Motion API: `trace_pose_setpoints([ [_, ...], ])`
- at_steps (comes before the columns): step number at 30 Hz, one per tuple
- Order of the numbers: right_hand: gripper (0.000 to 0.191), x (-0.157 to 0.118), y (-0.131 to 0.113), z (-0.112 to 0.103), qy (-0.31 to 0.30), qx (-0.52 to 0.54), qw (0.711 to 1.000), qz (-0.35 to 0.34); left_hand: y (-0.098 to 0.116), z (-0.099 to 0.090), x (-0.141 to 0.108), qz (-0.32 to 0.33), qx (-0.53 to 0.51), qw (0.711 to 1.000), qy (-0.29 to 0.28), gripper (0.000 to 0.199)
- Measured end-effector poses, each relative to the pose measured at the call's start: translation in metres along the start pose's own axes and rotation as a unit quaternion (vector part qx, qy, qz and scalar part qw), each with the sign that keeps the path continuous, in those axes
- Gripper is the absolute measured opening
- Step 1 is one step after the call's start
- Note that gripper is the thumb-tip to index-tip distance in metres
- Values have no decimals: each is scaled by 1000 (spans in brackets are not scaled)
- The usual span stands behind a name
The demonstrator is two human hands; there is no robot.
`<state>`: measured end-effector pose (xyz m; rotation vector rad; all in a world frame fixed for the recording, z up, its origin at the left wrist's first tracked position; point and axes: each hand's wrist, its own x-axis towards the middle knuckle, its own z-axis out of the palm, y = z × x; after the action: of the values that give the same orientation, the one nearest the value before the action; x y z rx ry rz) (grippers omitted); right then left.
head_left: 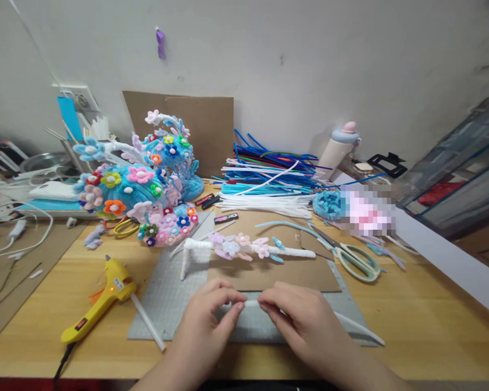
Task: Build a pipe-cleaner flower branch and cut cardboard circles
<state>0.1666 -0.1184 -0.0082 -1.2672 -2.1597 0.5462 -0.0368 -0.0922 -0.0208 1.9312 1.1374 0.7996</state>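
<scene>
Between my two hands stretches a white pipe cleaner (361, 326), its long end trailing out past my right wrist to the mat's edge. My left hand (212, 312) pinches it between thumb and fingertips. A short way to the right, my right hand (295, 315) pinches it too, leaving a short bare stretch between them. Just beyond my hands lies a white-wrapped stick (287, 250) with a bent left end and pastel pipe-cleaner flowers (231, 247) along it. It rests on a cardboard sheet (269, 279) over a grey cutting mat (158, 309).
A yellow glue gun (100, 304) with a glue stick lies at left. Scissors (356, 262) sit at right. Flower-covered blue decorations (124, 190) stand back left. Behind are piled pipe cleaners (264, 190), a bottle (340, 146) and an upright cardboard panel (212, 130).
</scene>
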Motion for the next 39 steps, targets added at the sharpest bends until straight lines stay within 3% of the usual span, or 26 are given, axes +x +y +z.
trace_pose_setpoints([
  [17,17,1,1,3,-8,-6,1000,3,2,3,-3,-47,43,998,-25,10],
  [39,15,0,2,4,-29,8,999,12,4,4,-3,-46,32,998,-29,8],
])
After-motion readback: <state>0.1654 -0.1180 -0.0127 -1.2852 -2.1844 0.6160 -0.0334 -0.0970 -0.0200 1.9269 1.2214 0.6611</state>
